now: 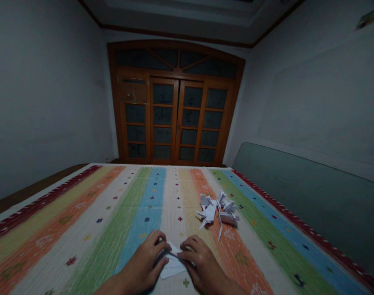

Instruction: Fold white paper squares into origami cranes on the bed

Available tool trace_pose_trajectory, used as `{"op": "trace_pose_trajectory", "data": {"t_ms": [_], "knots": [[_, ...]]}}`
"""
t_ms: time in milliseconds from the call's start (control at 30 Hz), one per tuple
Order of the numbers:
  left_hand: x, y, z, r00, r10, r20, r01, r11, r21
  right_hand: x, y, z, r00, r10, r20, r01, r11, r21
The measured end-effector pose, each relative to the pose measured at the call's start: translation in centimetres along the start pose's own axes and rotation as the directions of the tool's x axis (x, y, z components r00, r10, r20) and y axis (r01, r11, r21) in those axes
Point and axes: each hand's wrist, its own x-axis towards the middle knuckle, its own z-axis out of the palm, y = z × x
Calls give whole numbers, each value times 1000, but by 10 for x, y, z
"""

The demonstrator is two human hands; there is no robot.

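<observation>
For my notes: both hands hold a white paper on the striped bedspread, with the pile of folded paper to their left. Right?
No: in the head view, the pile of folded paper lies ahead and right of the left hand and right hand, which hold the white paper.

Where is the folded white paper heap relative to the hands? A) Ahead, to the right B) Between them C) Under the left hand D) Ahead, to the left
A: the folded white paper heap lies on the striped cover, ahead of the left hand and right hand, toward the right, touching neither.
</observation>
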Motion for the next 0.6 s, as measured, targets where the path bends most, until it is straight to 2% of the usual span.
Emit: {"op": "trace_pose_trajectory", "data": {"t_ms": [200, 333, 467, 600], "knots": [[-3, 0, 2, 985, 160, -69, -149, 979, 140, -1, -3, -4, 1000, -2, 22, 2, 1000, -14], [-3, 2, 4, 962, 266, -58, -243, 934, 261, -1, -4, -7, 996, -42, 85, 48, 996, -78], [-2, 5, 5, 956, 293, -22, -272, 911, 309, 0, -4, -12, 980, -79, 183, 104, 985, -135], [0, 7, 0, 952, 305, -2, -293, 914, 280, 1, -9, -22, 967, -67, 247, 110, 980, -164]]}}
